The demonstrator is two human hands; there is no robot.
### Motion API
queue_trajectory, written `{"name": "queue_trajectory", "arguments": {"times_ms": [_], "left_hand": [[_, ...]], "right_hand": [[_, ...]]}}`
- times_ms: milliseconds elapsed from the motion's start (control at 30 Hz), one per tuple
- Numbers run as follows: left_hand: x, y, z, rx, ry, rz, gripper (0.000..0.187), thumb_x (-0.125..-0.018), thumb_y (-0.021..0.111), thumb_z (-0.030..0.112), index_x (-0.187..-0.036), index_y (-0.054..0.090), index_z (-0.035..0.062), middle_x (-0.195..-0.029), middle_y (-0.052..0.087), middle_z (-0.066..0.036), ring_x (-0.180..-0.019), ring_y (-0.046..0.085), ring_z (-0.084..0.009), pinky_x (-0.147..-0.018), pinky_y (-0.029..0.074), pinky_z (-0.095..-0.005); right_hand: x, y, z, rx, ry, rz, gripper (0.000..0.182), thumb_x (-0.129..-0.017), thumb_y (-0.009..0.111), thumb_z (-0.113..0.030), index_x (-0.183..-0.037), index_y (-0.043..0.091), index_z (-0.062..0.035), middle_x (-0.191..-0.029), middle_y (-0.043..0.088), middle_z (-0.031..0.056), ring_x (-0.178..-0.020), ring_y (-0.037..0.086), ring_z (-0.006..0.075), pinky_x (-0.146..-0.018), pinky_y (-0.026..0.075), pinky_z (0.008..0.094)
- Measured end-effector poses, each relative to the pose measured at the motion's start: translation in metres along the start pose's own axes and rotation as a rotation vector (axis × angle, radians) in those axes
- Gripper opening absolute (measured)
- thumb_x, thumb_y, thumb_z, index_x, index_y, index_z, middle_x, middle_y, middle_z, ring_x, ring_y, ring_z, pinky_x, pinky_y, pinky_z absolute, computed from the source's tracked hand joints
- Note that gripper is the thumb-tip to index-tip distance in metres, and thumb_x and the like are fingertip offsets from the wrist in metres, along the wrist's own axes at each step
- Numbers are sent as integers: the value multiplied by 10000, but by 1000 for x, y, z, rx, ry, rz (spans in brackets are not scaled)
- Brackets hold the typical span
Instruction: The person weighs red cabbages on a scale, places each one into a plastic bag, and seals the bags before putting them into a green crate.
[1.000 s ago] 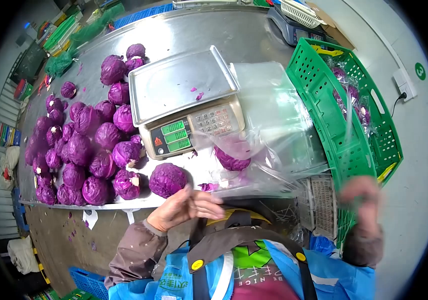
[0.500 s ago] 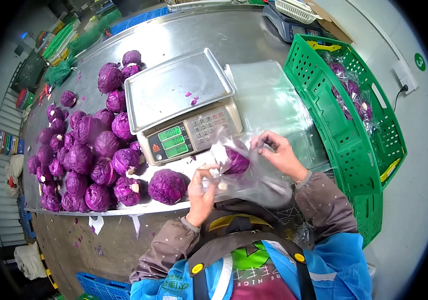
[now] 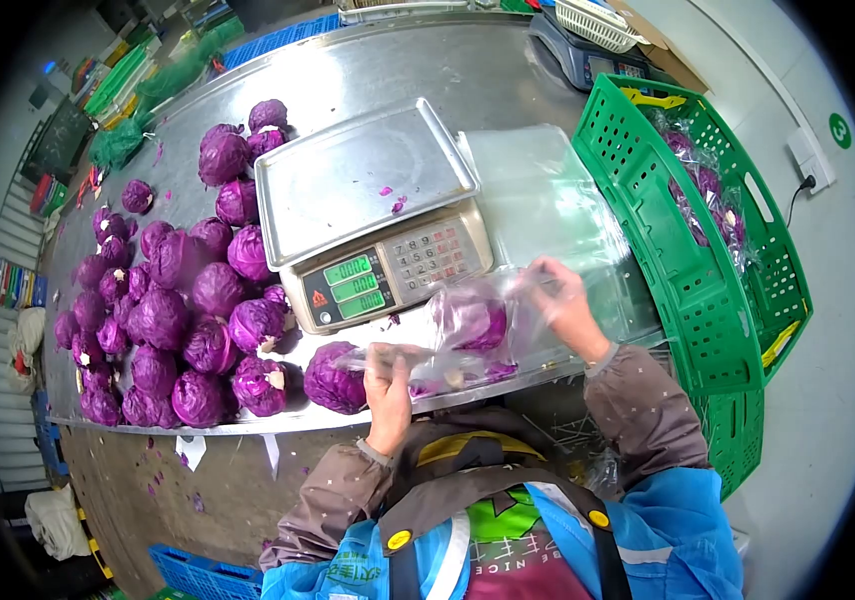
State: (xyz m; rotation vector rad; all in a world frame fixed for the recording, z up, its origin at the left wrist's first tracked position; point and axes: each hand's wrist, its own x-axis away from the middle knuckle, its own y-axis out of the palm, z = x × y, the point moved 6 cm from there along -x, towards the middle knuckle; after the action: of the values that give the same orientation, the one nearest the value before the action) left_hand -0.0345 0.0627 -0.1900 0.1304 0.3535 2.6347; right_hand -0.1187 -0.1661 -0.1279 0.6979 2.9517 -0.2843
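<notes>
A red cabbage sits inside a clear plastic bag at the table's front edge, just below the scale. My left hand pinches one side of the bag's film, close to a loose red cabbage on its left. On the other side my right hand has its fingers closed on the bag, slightly blurred. Film is stretched between the two hands over the bagged cabbage. Beyond them stands a digital scale with a metal tray, bearing only small purple leaf scraps.
Several loose red cabbages are piled on the left of the metal table. Flat clear bags lie right of the scale. A green crate at the right holds bagged cabbages. Another scale stands at the back.
My left hand has moved slightly left and down, drawing the film out sideways. My right hand has risen a little, and the bag's loose end no longer hangs over the table edge.
</notes>
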Motion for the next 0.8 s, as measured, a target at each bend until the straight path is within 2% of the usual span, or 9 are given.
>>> {"name": "queue_trajectory", "arguments": {"times_ms": [33,100,167,267,367,433,633,733,800], "left_hand": [[-1,-6,-9,110,-46,28,122,-909,483,158,-895,437,47,-803,562,-50,-720,548,-130,-671,456,-260],[3,-21,-36,238,-295,28,117,-913,465,167,-878,443,58,-723,537,-31,-612,568,-141,-576,479,-256],[14,-15,-50,191,-566,97,163,-915,439,212,-843,464,68,-634,533,-34,-497,564,-143,-436,484,-247],[31,-18,-78,214,-800,105,237,-922,431,281,-776,451,95,-585,531,-41,-489,568,-155,-444,503,-266],[27,-20,-85,182,-794,37,268,-916,445,305,-799,473,66,-592,542,-49,-446,551,-149,-436,519,-269],[24,-18,-85,161,-777,-3,290,-923,428,326,-807,478,64,-592,553,-53,-438,552,-147,-420,504,-258],[29,-24,-88,158,-855,-29,318,-928,403,344,-837,476,48,-613,570,-80,-485,586,-174,-421,493,-256],[33,-29,-83,204,-930,-41,244,-925,394,256,-869,469,30,-637,575,-115,-557,619,-231,-488,535,-308],[36,-31,-88,198,-1002,-66,182,-904,385,177,-906,460,12,-674,581,-153,-603,633,-280,-547,559,-360]], "right_hand": [[5,-9,13,-116,156,199,170,-811,588,-144,-778,503,0,-748,574,67,-765,566,163,-746,447,289],[31,-33,50,64,315,215,149,-821,539,-137,-793,487,0,-642,524,57,-623,539,132,-647,457,271],[76,-26,91,-337,624,302,172,-826,518,-159,-792,469,2,-616,489,45,-618,530,125,-634,452,264],[97,-28,88,-282,767,98,326,-802,575,-222,-967,466,37,-679,556,86,-681,568,165,-668,459,285],[63,-38,68,227,553,215,551,-765,622,-248,-1171,354,9,-749,606,113,-695,583,159,-630,462,258],[25,-21,45,269,416,177,848,-699,696,-341,-1323,215,-25,-886,631,164,-795,607,243,-759,461,325],[-36,40,29,517,473,21,657,-712,670,-274,-1248,347,-74,-774,628,115,-738,606,227,-686,458,320],[-25,2,54,493,359,342,453,-700,598,-109,-1127,452,-70,-561,467,80,-559,521,211,-521,411,357],[17,-3,100,524,399,327,433,-694,598,-100,-1107,468,-87,-548,438,71,-547,504,207,-521,405,359]]}}
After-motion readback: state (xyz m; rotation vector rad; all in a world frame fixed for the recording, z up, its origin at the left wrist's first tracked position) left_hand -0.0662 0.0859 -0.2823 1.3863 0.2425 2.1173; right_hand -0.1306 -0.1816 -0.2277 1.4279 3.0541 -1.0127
